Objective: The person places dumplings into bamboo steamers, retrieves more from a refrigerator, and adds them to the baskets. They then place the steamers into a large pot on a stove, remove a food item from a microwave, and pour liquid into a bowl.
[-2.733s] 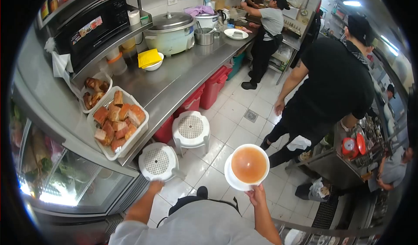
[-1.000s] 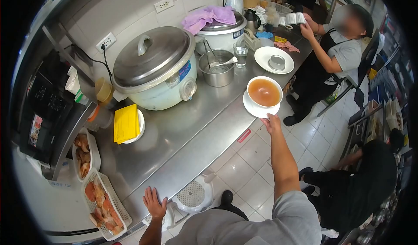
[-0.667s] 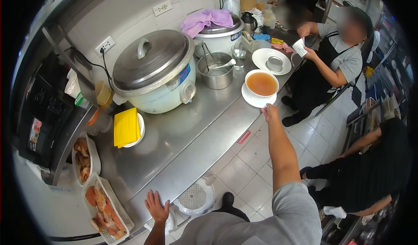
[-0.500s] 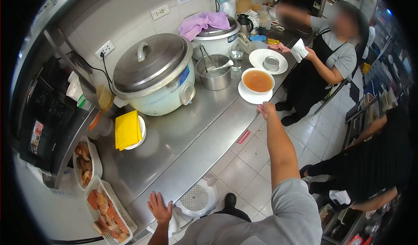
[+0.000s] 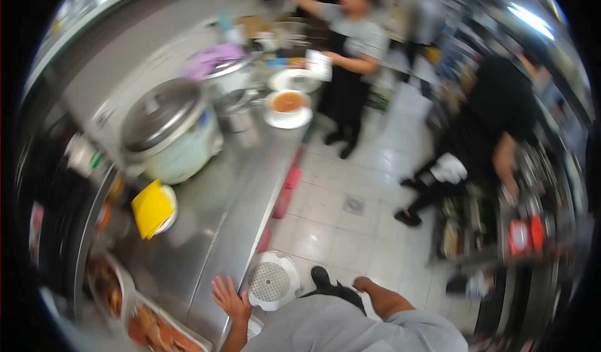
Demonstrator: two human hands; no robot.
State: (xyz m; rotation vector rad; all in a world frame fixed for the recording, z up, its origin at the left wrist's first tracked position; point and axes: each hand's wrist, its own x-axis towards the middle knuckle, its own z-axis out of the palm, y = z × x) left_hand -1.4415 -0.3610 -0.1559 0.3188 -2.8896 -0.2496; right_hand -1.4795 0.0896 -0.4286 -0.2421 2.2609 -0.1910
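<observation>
My left hand (image 5: 230,299) rests at the front edge of the steel counter (image 5: 235,189), fingers spread and holding nothing. The meat trays, one with brown pieces (image 5: 106,284) and one with orange-brown pieces (image 5: 159,333), are to its left. My right hand (image 5: 363,284) hangs low beside my body, above the floor; blur and the angle hide its fingers. Farther along the counter, a white bowl of brown-orange soup (image 5: 288,103) stands on a white saucer (image 5: 288,121), apart from both hands.
A large rice cooker (image 5: 172,133) and yellow folded sheets (image 5: 153,209) on a white dish occupy the counter. A white stool (image 5: 273,281) stands below its edge. One co-worker (image 5: 350,58) holds white paper beyond the counter; another person (image 5: 482,114) works at right.
My right hand has drawn back from the soup saucer to beside my body. My view has swung right, showing more floor. My left hand stays at the counter edge.
</observation>
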